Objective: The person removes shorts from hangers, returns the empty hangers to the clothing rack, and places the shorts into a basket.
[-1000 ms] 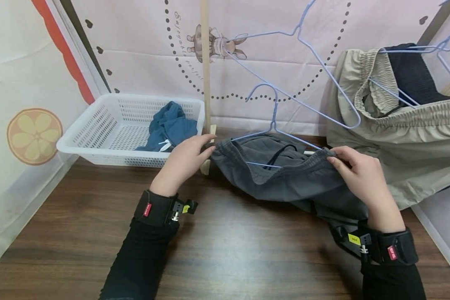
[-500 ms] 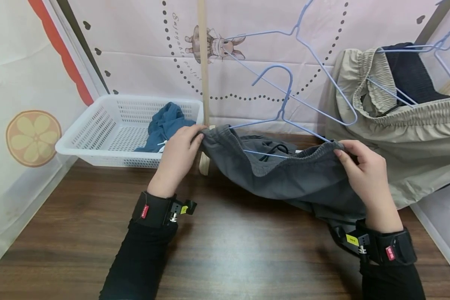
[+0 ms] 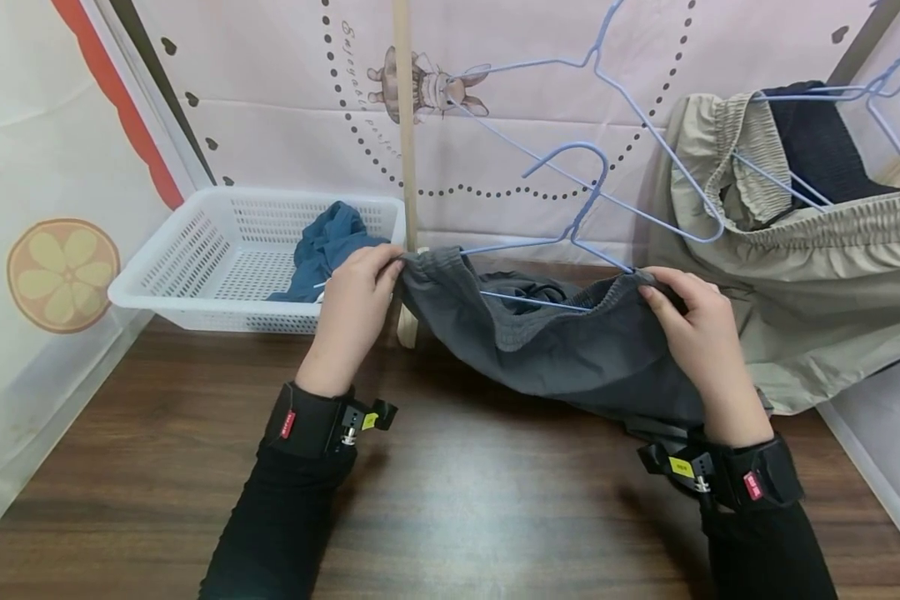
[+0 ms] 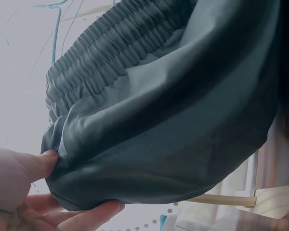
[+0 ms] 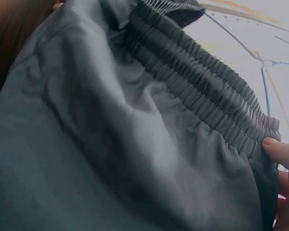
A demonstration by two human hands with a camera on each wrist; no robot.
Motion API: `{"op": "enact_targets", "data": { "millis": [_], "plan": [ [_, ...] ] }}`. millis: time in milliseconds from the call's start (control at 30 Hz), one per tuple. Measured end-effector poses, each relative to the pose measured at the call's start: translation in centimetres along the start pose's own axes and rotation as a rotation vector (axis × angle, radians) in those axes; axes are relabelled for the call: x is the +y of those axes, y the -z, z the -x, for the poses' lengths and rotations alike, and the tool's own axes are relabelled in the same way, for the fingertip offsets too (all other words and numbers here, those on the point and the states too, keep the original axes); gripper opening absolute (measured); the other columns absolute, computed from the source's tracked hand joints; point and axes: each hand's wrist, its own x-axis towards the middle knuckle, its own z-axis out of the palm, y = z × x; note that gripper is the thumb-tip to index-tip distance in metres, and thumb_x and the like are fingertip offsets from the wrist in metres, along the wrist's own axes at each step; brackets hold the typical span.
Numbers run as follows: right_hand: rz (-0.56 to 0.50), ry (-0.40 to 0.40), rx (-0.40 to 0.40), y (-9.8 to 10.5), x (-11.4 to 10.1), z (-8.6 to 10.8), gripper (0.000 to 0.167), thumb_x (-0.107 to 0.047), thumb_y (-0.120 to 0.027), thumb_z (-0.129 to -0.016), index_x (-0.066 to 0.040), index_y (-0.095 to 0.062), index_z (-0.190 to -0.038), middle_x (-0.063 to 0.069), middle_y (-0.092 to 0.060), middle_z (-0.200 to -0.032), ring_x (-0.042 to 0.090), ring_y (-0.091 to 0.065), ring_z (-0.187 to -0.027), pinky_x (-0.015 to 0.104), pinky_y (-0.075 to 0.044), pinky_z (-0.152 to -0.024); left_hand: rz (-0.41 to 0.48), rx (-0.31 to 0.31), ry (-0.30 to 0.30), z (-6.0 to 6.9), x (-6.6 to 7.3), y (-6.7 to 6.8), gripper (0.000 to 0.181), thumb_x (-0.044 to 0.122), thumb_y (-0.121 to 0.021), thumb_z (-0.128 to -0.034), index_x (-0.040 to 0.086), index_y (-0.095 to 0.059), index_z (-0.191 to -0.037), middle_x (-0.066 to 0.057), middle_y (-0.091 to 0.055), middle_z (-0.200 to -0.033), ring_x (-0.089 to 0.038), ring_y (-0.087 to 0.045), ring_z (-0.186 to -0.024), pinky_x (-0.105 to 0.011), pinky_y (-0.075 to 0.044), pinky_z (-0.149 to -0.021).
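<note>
Dark grey pants (image 3: 562, 367) with an elastic waistband are held up off the table, waist opening upward. My left hand (image 3: 354, 304) pinches one end of the waistband, thumb and fingers on the cloth. At the other end, my right hand (image 3: 693, 329) grips the waistband between thumb and fingers. A blue wire hanger (image 3: 591, 204) sits inside the waist, hook and shoulders above it, with its lower bar crossing the opening. Gathered elastic (image 4: 115, 53) shows close up in the left wrist view. In the right wrist view, the thumb presses on the corner of the waistband (image 5: 202, 86).
A white plastic basket (image 3: 172, 308) with a blue garment (image 3: 326, 250) inside stands at the back left. Beside it rises a wooden pole (image 3: 406, 125). A bare blue hanger (image 3: 656, 129) hangs behind. Beige pants (image 3: 817, 308) hang on a hanger at right.
The hanger in the grey pants has risen and shifted right. My left hand has moved slightly left and up with the waistband. My right hand went right, then back left.
</note>
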Motion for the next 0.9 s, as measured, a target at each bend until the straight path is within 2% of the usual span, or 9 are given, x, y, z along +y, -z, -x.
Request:
{"op": "enact_targets", "data": {
  "millis": [67, 300, 500, 767, 900],
  "plan": [
    [-0.002, -0.009, -0.018, -0.2, -0.4, -0.3, 0.02, -0.009, -0.063, -0.095, 0.0, -0.069, -0.112, 0.019, -0.067, -0.105, 0.03, -0.058, -0.097, 0.044, -0.036, -0.084, 0.0, -0.005, -0.006, 0.0, 0.2, 0.0, 0.023, 0.015, -0.054, -0.1012, 0.005, -0.067, -0.117, -0.013, -0.065, -0.116, -0.027, -0.059, -0.112, -0.045, -0.047, -0.092],
    [-0.034, -0.058, -0.058, -1.2, -1.8, -1.2, 0.024, -0.015, -0.062, -0.097, -0.002, -0.069, -0.116, 0.015, -0.067, -0.113, 0.028, -0.061, -0.102, 0.029, -0.042, -0.083, -0.021, -0.02, -0.018, 0.3, 0.6, -0.1, 0.021, 0.015, -0.054, -0.1011, 0.005, -0.068, -0.114, -0.012, -0.066, -0.111, -0.027, -0.06, -0.108, -0.046, -0.047, -0.088],
    [-0.066, -0.049, -0.069, -2.2, -2.7, -1.8, 0.023, -0.015, -0.063, -0.096, -0.002, -0.07, -0.114, 0.012, -0.068, -0.11, 0.024, -0.061, -0.098, 0.028, -0.042, -0.082, -0.019, -0.046, -0.01, 0.4, 0.8, -0.3, 0.023, 0.016, -0.054, -0.1014, 0.005, -0.067, -0.117, -0.012, -0.065, -0.113, -0.026, -0.059, -0.109, -0.045, -0.047, -0.089],
    [-0.077, -0.07, -0.086, -2.5, -3.8, -2.0, 0.024, -0.019, -0.063, -0.097, -0.004, -0.071, -0.114, 0.011, -0.069, -0.11, 0.022, -0.062, -0.097, 0.034, -0.043, -0.08, 0.002, -0.102, 0.066, 0.3, 1.3, -0.3, 0.032, 0.026, -0.049, -0.1019, 0.009, -0.064, -0.125, -0.011, -0.06, -0.126, -0.027, -0.053, -0.121, -0.047, -0.042, -0.098],
    [-0.082, -0.088, -0.073, -2.5, -4.2, -2.0, 0.024, -0.02, -0.064, -0.096, -0.004, -0.072, -0.112, 0.011, -0.069, -0.109, 0.021, -0.061, -0.095, 0.031, -0.042, -0.079, 0.01, -0.129, 0.116, 0.2, 1.9, -0.2, 0.049, 0.046, -0.046, -0.0993, 0.011, -0.06, -0.129, -0.011, -0.055, -0.13, -0.027, -0.05, -0.121, -0.048, -0.041, -0.097]
  ]
}}
